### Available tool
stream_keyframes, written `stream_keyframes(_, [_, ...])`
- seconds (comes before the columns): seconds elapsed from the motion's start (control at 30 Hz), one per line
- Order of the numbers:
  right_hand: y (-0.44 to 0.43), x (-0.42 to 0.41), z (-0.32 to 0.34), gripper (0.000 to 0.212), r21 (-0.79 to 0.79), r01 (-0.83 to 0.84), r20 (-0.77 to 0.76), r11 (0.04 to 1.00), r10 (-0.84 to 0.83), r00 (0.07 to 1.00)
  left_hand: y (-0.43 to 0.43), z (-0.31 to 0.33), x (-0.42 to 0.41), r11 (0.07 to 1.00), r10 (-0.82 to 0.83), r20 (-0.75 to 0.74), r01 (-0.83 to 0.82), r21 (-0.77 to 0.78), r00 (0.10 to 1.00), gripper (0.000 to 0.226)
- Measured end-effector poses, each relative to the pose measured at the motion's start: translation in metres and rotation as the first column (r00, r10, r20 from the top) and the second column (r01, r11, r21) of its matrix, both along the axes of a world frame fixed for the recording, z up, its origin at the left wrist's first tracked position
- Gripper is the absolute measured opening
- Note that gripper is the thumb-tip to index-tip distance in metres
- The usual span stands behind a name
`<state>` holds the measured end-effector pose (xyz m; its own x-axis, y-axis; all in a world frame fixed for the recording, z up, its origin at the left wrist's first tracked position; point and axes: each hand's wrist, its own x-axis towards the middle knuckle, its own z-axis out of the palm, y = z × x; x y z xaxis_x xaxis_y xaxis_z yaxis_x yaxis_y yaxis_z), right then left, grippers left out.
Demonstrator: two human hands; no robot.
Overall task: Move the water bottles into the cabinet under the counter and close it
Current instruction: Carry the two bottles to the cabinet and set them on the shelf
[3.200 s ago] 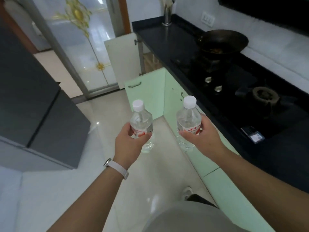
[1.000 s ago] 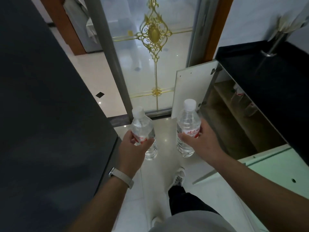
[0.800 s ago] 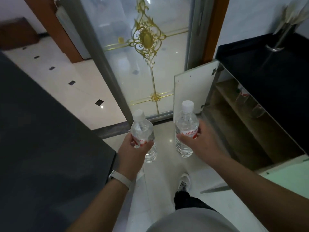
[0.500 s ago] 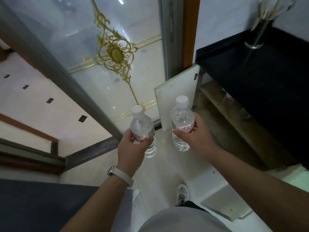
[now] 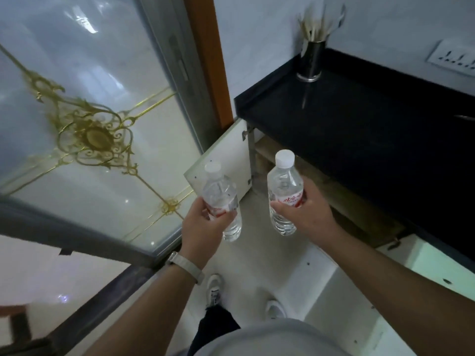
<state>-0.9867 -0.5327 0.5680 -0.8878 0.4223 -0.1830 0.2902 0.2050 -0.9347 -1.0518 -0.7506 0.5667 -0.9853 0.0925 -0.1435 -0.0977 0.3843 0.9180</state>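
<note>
Both hands were full: the left hand (image 5: 203, 224) was wrapped round the label of the left bottle (image 5: 221, 191), and the right hand (image 5: 305, 217) gripped the right bottle (image 5: 284, 186) the same way, thumb across its red-and-white label. Both bottles stood upright with white caps on, held apart in the air above the floor (image 5: 257, 255), in front of the cabinet (image 5: 334, 196) and not yet inside it. The cabinet gaped open under the black tabletop (image 5: 359, 119), with a bare wooden shelf showing just right of the right bottle. Its white door (image 5: 223, 155) was swung wide behind the left bottle, towards the glass door (image 5: 144, 191). The tabletop was dark and glossy, and a metal holder (image 5: 311, 60) full of thin sticks stood at its far corner against the white wall. A socket plate (image 5: 455, 57) sat on that wall at the far right. The frosted glass door filled the left side, with a gold scroll ornament (image 5: 95, 137) and a grey frame, and an orange-brown jamb (image 5: 205, 60) ran up beside it. The floor was pale and shiny. Two white shoes (image 5: 214, 289) stood on it below the hands. A light strap (image 5: 185, 265) circled the left wrist. At lower right, a second white panel (image 5: 334, 291) stood out from the pale green fronts.
</note>
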Motion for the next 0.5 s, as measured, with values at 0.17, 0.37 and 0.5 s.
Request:
stream_keyframes(0.17, [0.002,-0.009,-0.003,0.060,0.060,0.159,0.075,0.985,-0.163,0.984,0.019,-0.013,-0.048,0.990,-0.142,0.056,0.143,-0.005,0.988,0.042])
stream_keyframes(0.37, [-0.016,-0.033,0.006,0.057,0.080,0.345,0.138,0.935,-0.353,0.925,0.018,-0.021,-0.111,0.930,-0.369,0.098,0.367,0.032,0.924,0.040])
stream_keyframes(0.5, [-0.040,-0.056,0.010,0.055,0.111,0.416,0.145,0.902,-0.429,0.891,0.012,-0.031,-0.153,0.887,-0.462,0.075,0.462,0.023,0.884,0.044])
